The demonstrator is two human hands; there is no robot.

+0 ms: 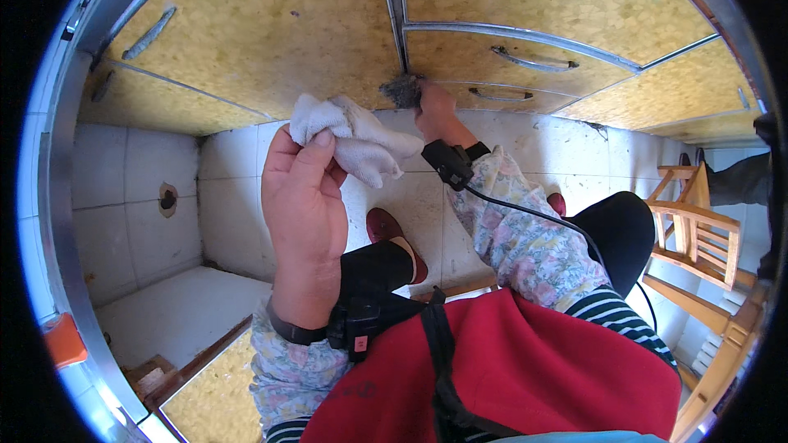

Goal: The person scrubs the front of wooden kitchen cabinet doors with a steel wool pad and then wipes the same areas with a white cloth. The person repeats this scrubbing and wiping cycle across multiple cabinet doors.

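My left hand (pixel 311 197) is raised in the middle of the view, its thumb and fingers pinching a crumpled white cloth (pixel 363 141). Farther off, my right hand (pixel 437 107) holds a dark grey, fuzzy scouring pad (pixel 401 91) against the lower edge of the yellow patterned cabinet front (pixel 258 31), by the foot of the metal strip between the panels. The fingers of that hand are partly hidden behind its back. Both wrists carry black straps with small devices, and a cable runs from the right one along the floral sleeve.
Metal handles (pixel 534 64) stick out from the drawers at the right. Wooden chairs (pixel 695 234) stand on the tiled floor (pixel 468 215) at the right, near another person's leg (pixel 739 178). A white tiled recess with a hole (pixel 167 199) lies at the left, above a pale board (pixel 184 307).
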